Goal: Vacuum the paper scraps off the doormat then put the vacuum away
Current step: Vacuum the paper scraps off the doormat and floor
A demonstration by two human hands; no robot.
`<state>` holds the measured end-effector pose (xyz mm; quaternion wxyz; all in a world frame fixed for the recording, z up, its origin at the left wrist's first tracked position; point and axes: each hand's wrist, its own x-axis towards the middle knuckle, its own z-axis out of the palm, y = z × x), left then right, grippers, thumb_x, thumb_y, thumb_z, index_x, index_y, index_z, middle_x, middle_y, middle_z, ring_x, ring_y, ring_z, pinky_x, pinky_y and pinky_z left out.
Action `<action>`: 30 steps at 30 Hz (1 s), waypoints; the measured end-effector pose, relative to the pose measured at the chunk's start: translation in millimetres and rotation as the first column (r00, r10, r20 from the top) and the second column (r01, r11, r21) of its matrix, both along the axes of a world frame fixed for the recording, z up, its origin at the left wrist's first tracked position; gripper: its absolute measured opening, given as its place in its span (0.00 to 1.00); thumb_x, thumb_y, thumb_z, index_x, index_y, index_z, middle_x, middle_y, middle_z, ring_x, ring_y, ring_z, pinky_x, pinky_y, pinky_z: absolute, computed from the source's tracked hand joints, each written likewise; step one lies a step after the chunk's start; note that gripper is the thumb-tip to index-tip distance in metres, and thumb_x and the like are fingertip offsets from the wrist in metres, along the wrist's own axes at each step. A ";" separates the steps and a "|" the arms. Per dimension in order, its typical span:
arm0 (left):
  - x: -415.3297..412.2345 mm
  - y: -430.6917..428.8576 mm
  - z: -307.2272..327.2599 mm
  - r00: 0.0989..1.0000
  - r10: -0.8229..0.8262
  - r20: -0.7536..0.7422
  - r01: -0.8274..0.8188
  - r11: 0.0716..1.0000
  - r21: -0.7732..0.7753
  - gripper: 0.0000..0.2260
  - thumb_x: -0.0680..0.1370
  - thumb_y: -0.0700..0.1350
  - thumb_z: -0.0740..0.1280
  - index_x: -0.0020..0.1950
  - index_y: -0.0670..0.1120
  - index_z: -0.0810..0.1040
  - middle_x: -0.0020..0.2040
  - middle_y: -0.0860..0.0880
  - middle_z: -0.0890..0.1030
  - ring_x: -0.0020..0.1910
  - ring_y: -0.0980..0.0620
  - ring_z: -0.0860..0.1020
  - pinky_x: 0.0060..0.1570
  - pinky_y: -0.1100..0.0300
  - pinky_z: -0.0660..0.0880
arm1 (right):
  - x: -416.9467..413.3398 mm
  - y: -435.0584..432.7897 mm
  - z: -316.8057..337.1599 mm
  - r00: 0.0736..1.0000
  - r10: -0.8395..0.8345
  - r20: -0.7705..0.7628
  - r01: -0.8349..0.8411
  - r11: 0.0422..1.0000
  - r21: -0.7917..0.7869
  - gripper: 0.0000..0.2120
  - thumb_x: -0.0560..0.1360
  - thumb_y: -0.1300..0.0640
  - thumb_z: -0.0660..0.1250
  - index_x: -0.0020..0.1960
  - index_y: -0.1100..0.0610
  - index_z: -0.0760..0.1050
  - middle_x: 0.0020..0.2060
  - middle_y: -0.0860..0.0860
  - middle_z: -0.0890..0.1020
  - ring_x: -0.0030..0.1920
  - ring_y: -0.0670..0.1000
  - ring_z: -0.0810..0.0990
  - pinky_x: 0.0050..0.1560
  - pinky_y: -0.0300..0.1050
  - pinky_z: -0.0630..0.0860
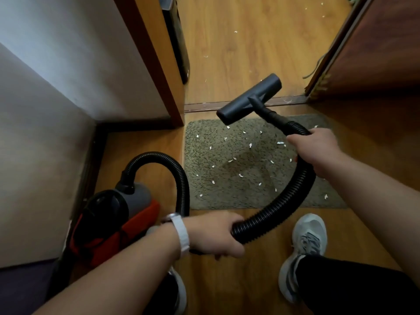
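Note:
A grey-green doormat (227, 192) lies on the wooden floor before the doorway, strewn with several white paper scraps (241, 175). The red and grey vacuum (127, 214) sits on the floor to the left, by the wall. Its black ribbed hose (288, 201) loops over the mat. My left hand (216, 235) grips the hose low down, near me. My right hand (318, 148) grips the hose near its nozzle end. The black floor nozzle (247, 100) hangs in the air above the mat's far edge, tilted.
A wooden door frame (159, 64) stands at the left and an open dark door (375, 53) at the right. More scraps (235, 32) lie on the floor past the metal threshold (204, 106). My two grey shoes (306, 246) stand just behind the mat.

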<state>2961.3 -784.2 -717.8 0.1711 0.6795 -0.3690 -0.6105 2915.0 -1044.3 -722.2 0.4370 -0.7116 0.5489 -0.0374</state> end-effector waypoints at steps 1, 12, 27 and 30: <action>11.7 4.0 4.3 0.992 -0.003 0.122 0.006 1.000 -0.021 0.11 0.71 0.41 0.72 0.41 0.53 0.71 0.35 0.53 0.76 0.32 0.52 0.76 0.33 0.59 0.74 | -3.7 -3.6 -0.6 0.997 0.056 -0.056 -0.059 0.997 -0.053 0.12 0.72 0.52 0.71 0.50 0.60 0.78 0.38 0.57 0.80 0.38 0.60 0.82 0.37 0.51 0.80; 77.4 48.9 8.7 0.768 0.033 0.639 -0.031 0.999 -0.015 0.18 0.65 0.70 0.72 0.37 0.58 0.73 0.33 0.56 0.78 0.34 0.60 0.77 0.32 0.62 0.72 | 3.8 44.7 -33.1 0.771 0.514 -0.376 -0.613 0.758 -0.222 0.07 0.74 0.51 0.66 0.50 0.51 0.74 0.39 0.51 0.78 0.40 0.56 0.77 0.38 0.46 0.72; 85.2 60.0 -20.6 0.868 -0.031 0.496 -0.047 0.989 0.143 0.20 0.64 0.69 0.72 0.39 0.54 0.77 0.35 0.55 0.80 0.36 0.55 0.79 0.39 0.53 0.78 | 37.0 79.5 -105.7 0.596 0.626 -0.504 -0.754 0.652 -0.082 0.11 0.75 0.49 0.65 0.53 0.54 0.72 0.42 0.51 0.76 0.44 0.56 0.77 0.41 0.44 0.72; 86.0 61.9 -22.6 0.878 0.004 0.478 -0.084 0.986 0.146 0.20 0.64 0.68 0.73 0.40 0.52 0.78 0.35 0.54 0.81 0.36 0.54 0.80 0.37 0.55 0.78 | 46.1 82.2 -113.0 0.571 0.645 -0.508 -0.770 0.635 -0.058 0.11 0.75 0.49 0.66 0.53 0.54 0.74 0.42 0.51 0.76 0.43 0.55 0.76 0.41 0.44 0.72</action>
